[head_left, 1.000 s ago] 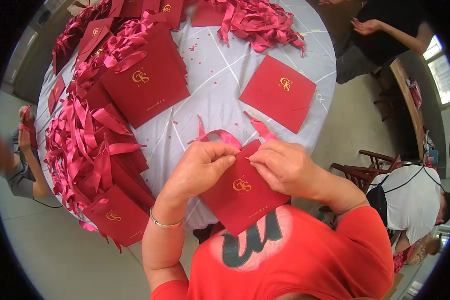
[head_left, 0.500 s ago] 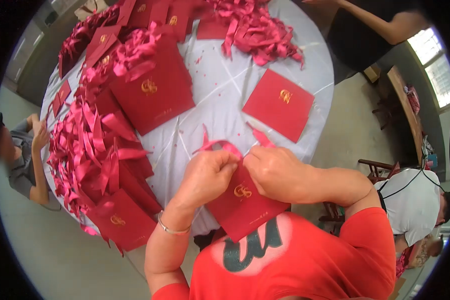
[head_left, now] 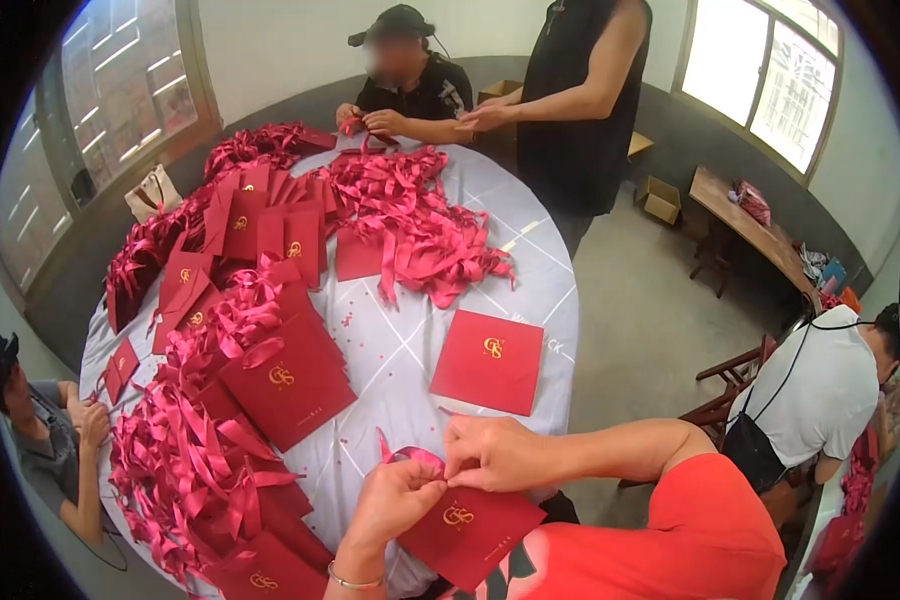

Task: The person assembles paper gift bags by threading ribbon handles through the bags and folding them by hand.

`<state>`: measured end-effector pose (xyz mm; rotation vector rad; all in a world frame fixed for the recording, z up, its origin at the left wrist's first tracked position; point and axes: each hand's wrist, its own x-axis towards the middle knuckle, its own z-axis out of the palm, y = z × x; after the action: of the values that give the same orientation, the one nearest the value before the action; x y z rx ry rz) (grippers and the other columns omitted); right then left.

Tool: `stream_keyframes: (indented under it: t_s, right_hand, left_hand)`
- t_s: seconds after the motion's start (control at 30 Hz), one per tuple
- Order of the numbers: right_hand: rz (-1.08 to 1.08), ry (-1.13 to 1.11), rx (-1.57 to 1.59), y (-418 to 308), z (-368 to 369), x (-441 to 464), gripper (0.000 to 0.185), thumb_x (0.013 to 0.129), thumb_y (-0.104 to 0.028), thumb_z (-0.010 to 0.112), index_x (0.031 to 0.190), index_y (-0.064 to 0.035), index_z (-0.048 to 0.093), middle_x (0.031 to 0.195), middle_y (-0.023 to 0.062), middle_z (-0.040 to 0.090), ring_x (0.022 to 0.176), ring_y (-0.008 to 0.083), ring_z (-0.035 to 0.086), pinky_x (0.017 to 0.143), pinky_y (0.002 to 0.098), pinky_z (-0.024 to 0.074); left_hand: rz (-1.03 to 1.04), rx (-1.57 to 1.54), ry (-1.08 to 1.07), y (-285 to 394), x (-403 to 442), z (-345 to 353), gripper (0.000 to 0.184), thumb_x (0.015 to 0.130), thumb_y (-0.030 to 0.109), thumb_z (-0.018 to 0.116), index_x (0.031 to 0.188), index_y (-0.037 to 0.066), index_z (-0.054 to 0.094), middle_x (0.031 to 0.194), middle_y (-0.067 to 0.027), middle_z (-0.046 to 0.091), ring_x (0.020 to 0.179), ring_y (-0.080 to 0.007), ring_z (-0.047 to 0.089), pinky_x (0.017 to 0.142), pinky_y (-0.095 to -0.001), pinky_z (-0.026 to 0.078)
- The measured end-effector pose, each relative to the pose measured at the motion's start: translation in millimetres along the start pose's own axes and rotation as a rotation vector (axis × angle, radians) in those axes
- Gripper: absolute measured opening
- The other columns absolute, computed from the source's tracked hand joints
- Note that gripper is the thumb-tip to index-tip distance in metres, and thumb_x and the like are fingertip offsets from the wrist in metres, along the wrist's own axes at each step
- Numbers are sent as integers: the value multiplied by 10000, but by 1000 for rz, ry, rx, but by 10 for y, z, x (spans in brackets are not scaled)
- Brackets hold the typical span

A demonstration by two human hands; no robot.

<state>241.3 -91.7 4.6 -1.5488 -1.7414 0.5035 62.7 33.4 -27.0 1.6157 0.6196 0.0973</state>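
Left hand (head_left: 398, 500) and right hand (head_left: 494, 453), side by side, both pinch the red bag (head_left: 478, 530) by its top edge.

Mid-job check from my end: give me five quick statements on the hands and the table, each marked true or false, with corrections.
1. The left hand and right hand come together at the upper edge of a red item with gold lettering. True.
2. A bracelet circles the right wrist. False: it is on the left wrist.
3. Another red item lies on the table beyond the right hand. True.
4. The tablecloth is solid black. False: it is whitish, crossed by lines.
5. Pink ribbons lie heaped to the left of the left hand. True.
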Motion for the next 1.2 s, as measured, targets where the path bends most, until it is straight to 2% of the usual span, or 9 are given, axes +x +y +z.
stream_keyframes:
  t_s: [0.23, 0.27, 0.4, 0.53, 0.63, 0.7, 0.77, 1.0, 1.2]
  right_hand:
    - [130, -389, 83, 22, -251, 298, 306, 747, -192, 796, 984, -44, 673, 917, 112, 668, 798, 236, 638, 694, 356, 511]
    - [164, -488, 128, 25, -294, 346, 309, 747, -195, 797, 982, -38, 672, 935, 120, 685, 805, 240, 648, 697, 353, 514]
    - [265, -827, 259, 93, -417, 622, 309, 948, -285, 661, 1062, 0, 631, 895, 60, 677, 815, 116, 614, 698, 295, 503]
    - [442, -949, 400, 154, -379, 859, 282, 937, -210, 646, 1109, 10, 610, 905, 46, 663, 843, 115, 604, 732, 280, 485]
    - [352, -1132, 287, 337, -200, 989, 344, 879, -170, 694, 1167, -3, 608, 875, 21, 652, 799, 102, 580, 684, 272, 462]
    - [474, -1202, 340, 332, -198, 1068, 333, 853, -154, 720, 1148, -25, 634, 874, 4, 655, 777, 95, 570, 658, 257, 441]
    - [549, -1177, 357, 364, -154, 1064, 295, 835, -153, 739, 1104, -51, 673, 864, -12, 654, 755, 89, 559, 628, 249, 419]
    - [756, -1080, 419, 272, -156, 990, 283, 790, -170, 788, 1031, -63, 687, 768, -37, 603, 638, 57, 482, 531, 224, 331]
    - [867, -981, 546, 413, -50, 927, 248, 722, -108, 820, 941, -86, 705, 684, -47, 556, 546, 56, 409, 463, 230, 273]
  left_hand:
    - [38, 76, 18, 3, -46, 11, 215, 832, 162, 721, 977, 5, 739, 743, -44, 715, 673, -62, 625, 609, -256, 502]
    - [45, 109, 25, 0, -43, 12, 228, 825, 191, 726, 978, 24, 744, 741, -59, 724, 665, -100, 661, 616, -278, 518]
    - [62, 301, 117, 202, -135, 72, 256, 800, 272, 743, 962, 74, 755, 768, -114, 728, 710, -204, 722, 643, -319, 546]
    - [149, 380, 183, 218, -178, 125, 278, 787, 306, 735, 940, 75, 751, 791, -131, 725, 742, -269, 720, 679, -363, 556]
    - [170, 480, 233, 341, -236, 164, 210, 773, 213, 750, 921, 65, 752, 727, -97, 710, 653, -177, 688, 635, -306, 532]
    - [183, 539, 255, 326, -235, 181, 221, 769, 238, 743, 923, 80, 752, 745, -110, 708, 682, -221, 695, 652, -331, 538]
    - [209, 600, 283, 325, -252, 207, 236, 769, 273, 725, 930, 102, 749, 788, -136, 709, 760, -306, 702, 689, -383, 546]
    - [344, 705, 435, 325, -325, 324, 258, 736, 273, 777, 829, 48, 689, 659, -149, 661, 608, -335, 662, 575, -415, 523]
    - [267, 660, 455, 315, -356, 351, 268, 750, 254, 785, 849, 33, 670, 674, -163, 662, 622, -349, 663, 579, -417, 520]
